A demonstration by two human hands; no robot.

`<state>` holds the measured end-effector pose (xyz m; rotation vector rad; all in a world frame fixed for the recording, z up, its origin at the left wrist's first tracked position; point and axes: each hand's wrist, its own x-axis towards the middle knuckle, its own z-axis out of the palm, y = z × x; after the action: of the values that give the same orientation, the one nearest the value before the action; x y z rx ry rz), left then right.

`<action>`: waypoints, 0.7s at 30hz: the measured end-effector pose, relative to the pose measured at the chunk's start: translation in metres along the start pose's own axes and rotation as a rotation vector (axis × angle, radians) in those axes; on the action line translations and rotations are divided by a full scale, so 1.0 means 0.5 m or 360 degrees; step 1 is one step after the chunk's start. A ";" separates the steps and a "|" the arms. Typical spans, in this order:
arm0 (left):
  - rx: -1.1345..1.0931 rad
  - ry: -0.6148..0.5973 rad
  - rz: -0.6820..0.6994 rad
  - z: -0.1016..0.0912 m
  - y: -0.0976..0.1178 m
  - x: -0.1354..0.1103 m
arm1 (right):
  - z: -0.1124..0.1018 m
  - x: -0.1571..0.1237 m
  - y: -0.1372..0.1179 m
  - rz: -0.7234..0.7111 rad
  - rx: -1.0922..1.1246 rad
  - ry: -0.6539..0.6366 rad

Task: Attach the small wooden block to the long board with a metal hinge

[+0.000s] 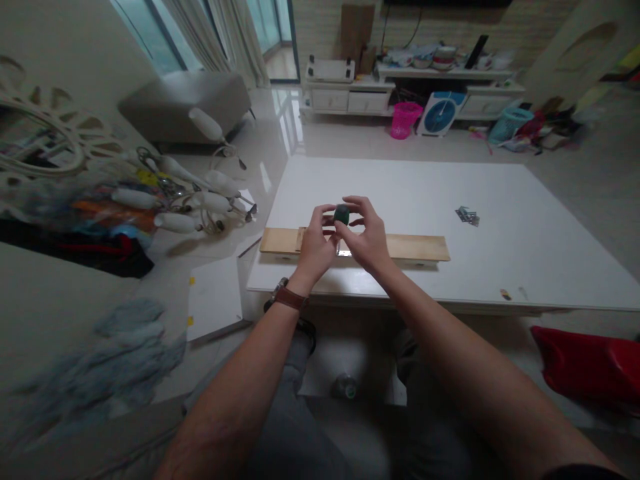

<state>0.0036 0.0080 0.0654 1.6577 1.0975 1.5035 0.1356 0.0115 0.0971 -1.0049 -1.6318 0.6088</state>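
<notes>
Between my two hands is a small dark green, rounded object (342, 214), raised above the white table. The fingers of my left hand (318, 241) curl against its left side. My right hand (369, 237) pinches it from the right, thumb at the bottom. Its exact kind is too small and dim to make out. Under my hands lies a long, narrow wooden board (419, 247), parallel to the table's near edge. A shiny strip (344, 253) shows at the board between my wrists, partly hidden.
On the white table (500, 193), a small pile of metal pieces (467, 216) lies to the right. A little brown item (505, 294) is near the front edge. A white panel (216, 298) stands at left on the floor, and a red object (590, 367) at right.
</notes>
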 end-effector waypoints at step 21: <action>0.0032 0.0064 -0.0049 0.003 -0.005 0.000 | -0.001 0.002 0.003 0.0020 0.0028 0.0016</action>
<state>0.0045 0.0094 0.0632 1.6230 1.1584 1.5167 0.1364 0.0131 0.0965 -1.0045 -1.6100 0.6246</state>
